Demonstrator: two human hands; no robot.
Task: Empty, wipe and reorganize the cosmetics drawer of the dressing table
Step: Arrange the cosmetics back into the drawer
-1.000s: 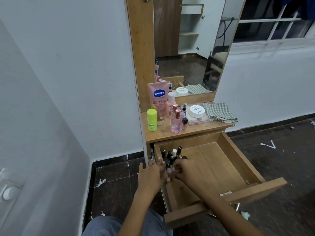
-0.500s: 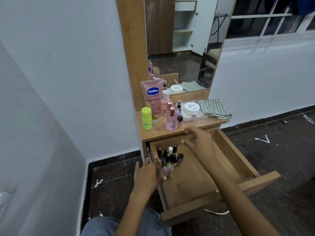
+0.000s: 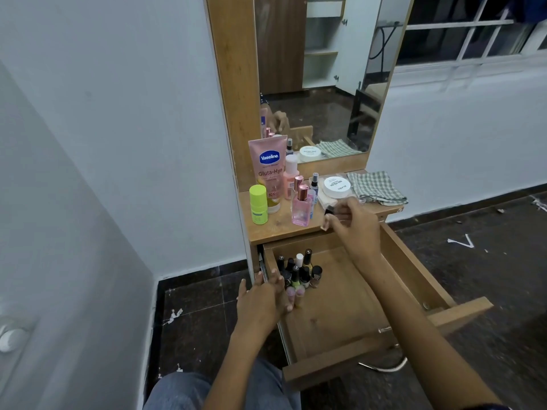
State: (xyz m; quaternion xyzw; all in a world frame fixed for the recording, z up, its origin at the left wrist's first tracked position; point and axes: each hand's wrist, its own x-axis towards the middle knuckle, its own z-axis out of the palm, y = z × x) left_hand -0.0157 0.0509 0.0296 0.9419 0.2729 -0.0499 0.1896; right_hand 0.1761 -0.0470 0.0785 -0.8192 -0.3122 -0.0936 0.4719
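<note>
The right hand (image 3: 352, 223) pinched a small bottle (image 3: 328, 218) in curled fingers over the tabletop's (image 3: 278, 226) front edge. The left hand (image 3: 263, 300), fingers loosely spread, touched the bottles (image 3: 299, 272) clustered in the open drawer's (image 3: 340, 318) back-left corner.

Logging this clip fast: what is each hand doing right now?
Left hand: open, fingers by the small nail polish bottles in the wooden drawer.
Right hand: holding a small black-capped bottle.

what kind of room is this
Most likely a bedroom or dressing corner at home: a wooden dressing table with a tall mirror, cosmetics such as a lotion tube, and an open drawer of nail polish bottles.
</note>
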